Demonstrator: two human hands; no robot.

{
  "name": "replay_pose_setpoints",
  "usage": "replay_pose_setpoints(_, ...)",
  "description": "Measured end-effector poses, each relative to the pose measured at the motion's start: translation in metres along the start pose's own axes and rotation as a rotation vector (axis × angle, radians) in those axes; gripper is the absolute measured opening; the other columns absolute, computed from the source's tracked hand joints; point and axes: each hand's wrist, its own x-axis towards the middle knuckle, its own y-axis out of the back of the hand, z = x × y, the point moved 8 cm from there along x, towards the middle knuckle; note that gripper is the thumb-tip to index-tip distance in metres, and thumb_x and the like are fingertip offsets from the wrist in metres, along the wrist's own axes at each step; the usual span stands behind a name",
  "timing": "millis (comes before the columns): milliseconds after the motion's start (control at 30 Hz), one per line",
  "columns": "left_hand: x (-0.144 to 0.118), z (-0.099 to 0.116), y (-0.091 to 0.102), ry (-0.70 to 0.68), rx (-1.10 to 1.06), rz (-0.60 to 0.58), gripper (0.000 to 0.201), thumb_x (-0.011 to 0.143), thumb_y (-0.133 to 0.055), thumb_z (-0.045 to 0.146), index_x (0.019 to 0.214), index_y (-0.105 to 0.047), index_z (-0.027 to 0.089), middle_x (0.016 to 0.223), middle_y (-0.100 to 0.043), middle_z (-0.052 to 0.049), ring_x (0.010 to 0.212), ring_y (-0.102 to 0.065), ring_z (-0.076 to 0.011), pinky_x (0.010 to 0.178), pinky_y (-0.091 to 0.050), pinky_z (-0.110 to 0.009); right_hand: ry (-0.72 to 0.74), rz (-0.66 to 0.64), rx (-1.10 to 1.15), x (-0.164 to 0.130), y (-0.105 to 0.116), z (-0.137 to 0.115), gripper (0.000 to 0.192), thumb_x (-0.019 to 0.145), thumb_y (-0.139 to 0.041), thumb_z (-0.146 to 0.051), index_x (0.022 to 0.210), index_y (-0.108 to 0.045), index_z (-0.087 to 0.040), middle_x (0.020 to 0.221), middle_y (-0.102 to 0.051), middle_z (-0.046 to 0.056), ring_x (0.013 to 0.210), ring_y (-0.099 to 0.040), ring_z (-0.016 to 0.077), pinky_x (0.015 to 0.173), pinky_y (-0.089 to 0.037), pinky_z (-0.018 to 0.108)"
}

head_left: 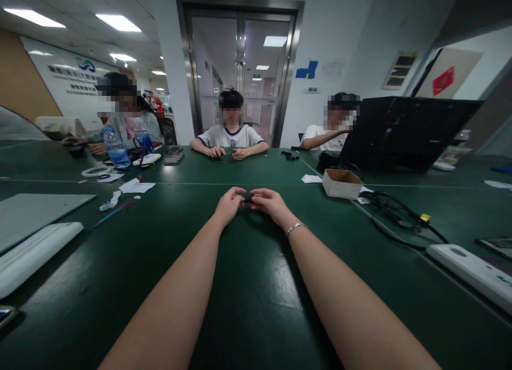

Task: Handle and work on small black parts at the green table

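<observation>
Both of my arms stretch forward over a dark green table. My left hand and my right hand meet at the middle of the table and pinch a small black object between their fingertips. The object is mostly hidden by the fingers, so I cannot tell its shape. A thin silver bracelet sits on my right wrist.
A small open cardboard box and black cables lie to the right, with a white power strip nearer. A black laptop lid stands behind. A water bottle and papers lie left. Three people sit opposite.
</observation>
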Motion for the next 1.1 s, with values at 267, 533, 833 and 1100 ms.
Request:
replay_pose_setpoints(267, -0.001, 0.005, -0.005, -0.048, -0.065, -0.022, 0.019, 0.077, -0.049, 0.017, 0.091, -0.061, 0.017, 0.063, -0.057, 0.001, 0.060, -0.055, -0.0113, 0.061, -0.043, -0.022, -0.079, -0.088, -0.098, 0.000, -0.015, 0.004, 0.015, 0.090, -0.061, -0.027, 0.094, -0.060, -0.013, 0.068, -0.065, 0.003, 0.049, -0.062, 0.0111, 0.044, -0.052, 0.018)
replay_pose_setpoints(533, -0.001, 0.001, -0.008, -0.029, -0.039, -0.059, 0.027, 0.089, -0.042, 0.035, 0.096, -0.060, 0.017, 0.051, -0.050, 0.003, 0.045, -0.048, -0.0104, 0.048, -0.037, -0.021, -0.071, -0.065, -0.137, 0.005, -0.015, 0.007, 0.007, 0.089, -0.057, -0.017, 0.089, -0.064, -0.013, 0.056, -0.058, -0.002, 0.037, -0.048, 0.0057, 0.033, -0.040, 0.013)
replay_pose_setpoints(833, -0.003, -0.007, -0.006, 0.010, -0.003, -0.052, 0.025, 0.086, -0.044, 0.030, 0.102, -0.059, 0.018, 0.053, -0.051, 0.003, 0.049, -0.049, -0.0118, 0.049, -0.037, -0.022, -0.071, -0.036, -0.107, 0.004, -0.011, 0.005, 0.028, 0.077, -0.061, -0.002, 0.102, -0.062, -0.014, 0.064, -0.062, -0.001, 0.046, -0.054, 0.0077, 0.039, -0.049, 0.015)
replay_pose_setpoints(1100, -0.001, -0.009, -0.008, 0.067, -0.032, -0.084, 0.028, 0.082, -0.039, 0.024, 0.100, -0.061, 0.016, 0.047, -0.048, 0.004, 0.043, -0.045, -0.0116, 0.045, -0.033, -0.022, -0.044, -0.060, -0.092, 0.000, -0.012, 0.002, 0.033, 0.075, -0.061, -0.001, 0.104, -0.061, -0.016, 0.069, -0.063, -0.001, 0.050, -0.058, 0.0081, 0.044, -0.053, 0.015)
